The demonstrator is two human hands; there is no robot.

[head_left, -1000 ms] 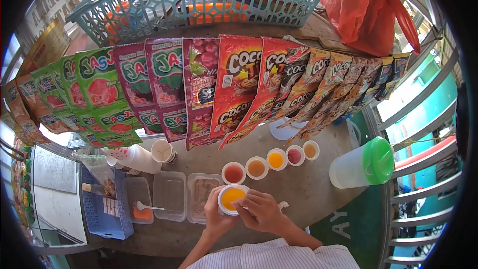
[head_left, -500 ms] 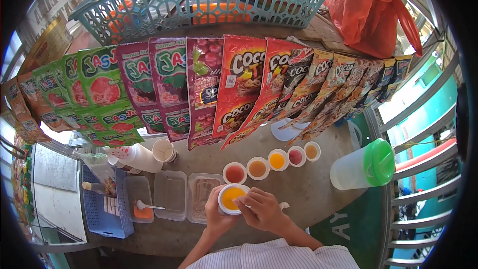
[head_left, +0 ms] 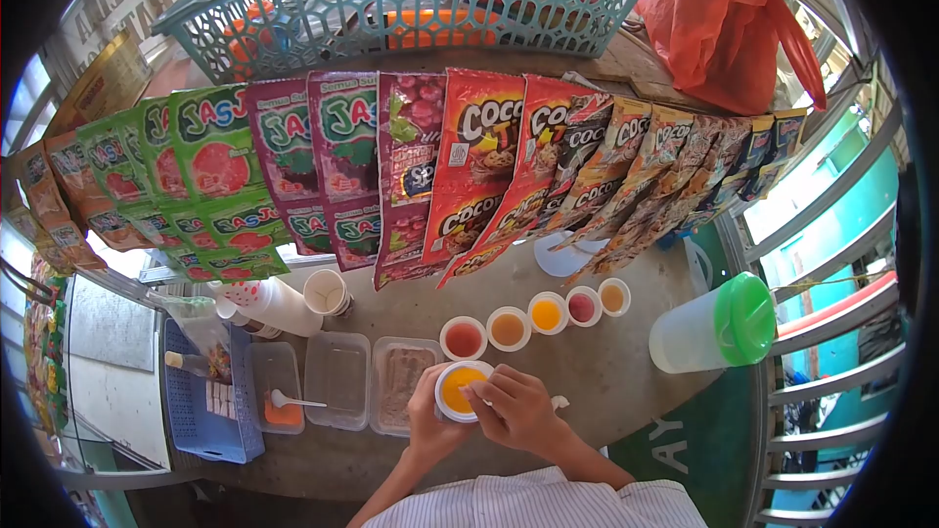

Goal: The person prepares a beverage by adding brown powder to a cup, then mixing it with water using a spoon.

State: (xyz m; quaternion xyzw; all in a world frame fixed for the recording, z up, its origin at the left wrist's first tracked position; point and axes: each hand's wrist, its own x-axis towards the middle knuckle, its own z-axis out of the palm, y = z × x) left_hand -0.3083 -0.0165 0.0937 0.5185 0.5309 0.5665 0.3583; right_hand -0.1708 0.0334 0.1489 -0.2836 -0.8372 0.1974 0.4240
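Left hand [head_left: 433, 420] wrapped around the cup [head_left: 456, 389], fingers and palm on its left side and underside. Cup white, orange-yellow content, mouth facing up toward the camera. Cup sits right in the left hand's grip, between the two hands, in front of the person's body.

Right hand [head_left: 520, 405] against the cup's right side: fingers bent and bunched narrow, tips over the rim, just at or above the orange content. Can't tell if they pinch anything or touch the content.

Beyond the held cup, a slanting row of cups on the desk [head_left: 597, 381]: red cup [head_left: 463, 339] closest to it, then brown cup [head_left: 509, 329], yellow cup [head_left: 547, 313], dark red cup [head_left: 584, 307], tan cup [head_left: 614, 297] farthest right. Brown-powder tub [head_left: 396, 372] just left of the left hand, partly hidden by it. Next left, clear tub [head_left: 337, 381], then tub with white spoon [head_left: 298, 402]. Jug [head_left: 683, 334], green lid, well right of the right hand. Sachets [head_left: 479, 156] hang across, above the cups in view.
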